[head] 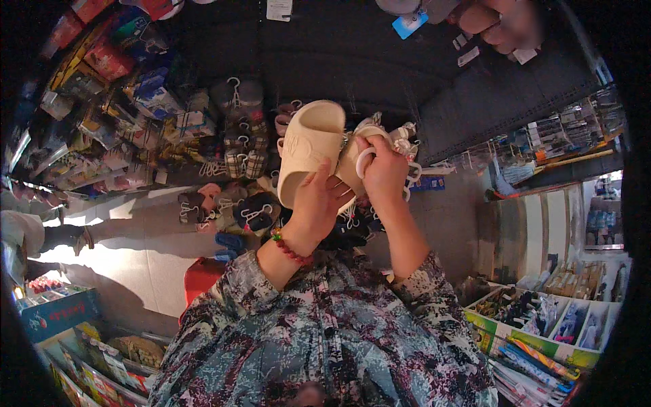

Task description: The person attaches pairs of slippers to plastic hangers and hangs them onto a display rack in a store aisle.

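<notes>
A cream slide sandal [311,147] is held up in front of my chest, its toe opening towards me. My left hand [318,201], with a red bead bracelet [292,250] at the wrist, grips its lower end, thumb on the strap and fingers beyond the edge. My right hand [381,168] is closed on a white plastic hanger [365,162], beside a second cream slide [351,163] that leans against the first. Part of the second slide is hidden by my hands. Right behind them, other slippers [404,140] hang on the rack.
Plaid slippers [244,163] hang on hooks at the left, with dark slippers [257,209] lower down. Packed goods [152,96] fill the upper left shelves. A divided bin [539,315] stands at the lower right. A person's legs [61,239] show at the far left.
</notes>
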`<state>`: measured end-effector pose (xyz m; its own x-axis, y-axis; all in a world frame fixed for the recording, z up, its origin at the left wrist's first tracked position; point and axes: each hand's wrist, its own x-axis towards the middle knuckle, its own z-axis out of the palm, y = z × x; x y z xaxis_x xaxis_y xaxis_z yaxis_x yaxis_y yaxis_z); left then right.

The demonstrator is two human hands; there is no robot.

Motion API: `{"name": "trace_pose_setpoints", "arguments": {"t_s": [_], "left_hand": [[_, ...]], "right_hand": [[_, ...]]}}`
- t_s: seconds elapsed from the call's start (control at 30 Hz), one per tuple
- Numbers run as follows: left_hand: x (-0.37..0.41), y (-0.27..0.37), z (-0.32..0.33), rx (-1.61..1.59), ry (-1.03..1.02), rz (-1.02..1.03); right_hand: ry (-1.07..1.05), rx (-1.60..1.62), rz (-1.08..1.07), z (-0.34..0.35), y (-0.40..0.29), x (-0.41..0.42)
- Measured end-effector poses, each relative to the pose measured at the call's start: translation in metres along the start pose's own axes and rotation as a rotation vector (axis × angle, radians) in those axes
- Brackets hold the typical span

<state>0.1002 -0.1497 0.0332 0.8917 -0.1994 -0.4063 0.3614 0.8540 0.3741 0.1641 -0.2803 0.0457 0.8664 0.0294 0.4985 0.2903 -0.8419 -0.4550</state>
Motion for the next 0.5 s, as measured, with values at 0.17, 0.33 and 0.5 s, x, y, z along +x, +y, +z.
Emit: {"name": "trace_pose_setpoints", "arguments": {"t_s": [0.17,0.33,0.5], "left_hand": [[0.013,0.005,0.008,-0.150,-0.098,0.142],[0.019,0.014,-0.005,-0.093,-0.079,0.219],[0.021,0.009,-0.021,0.100,0.037,0.206]], "right_hand": [[-0.113,0.205,-0.056,0.000,-0.010,-0.009],[-0.451,1.007,0.593,-0.049,0.022,0.017],[-0.189,1.100,0.678,-0.077,0.029,0.058]]}}
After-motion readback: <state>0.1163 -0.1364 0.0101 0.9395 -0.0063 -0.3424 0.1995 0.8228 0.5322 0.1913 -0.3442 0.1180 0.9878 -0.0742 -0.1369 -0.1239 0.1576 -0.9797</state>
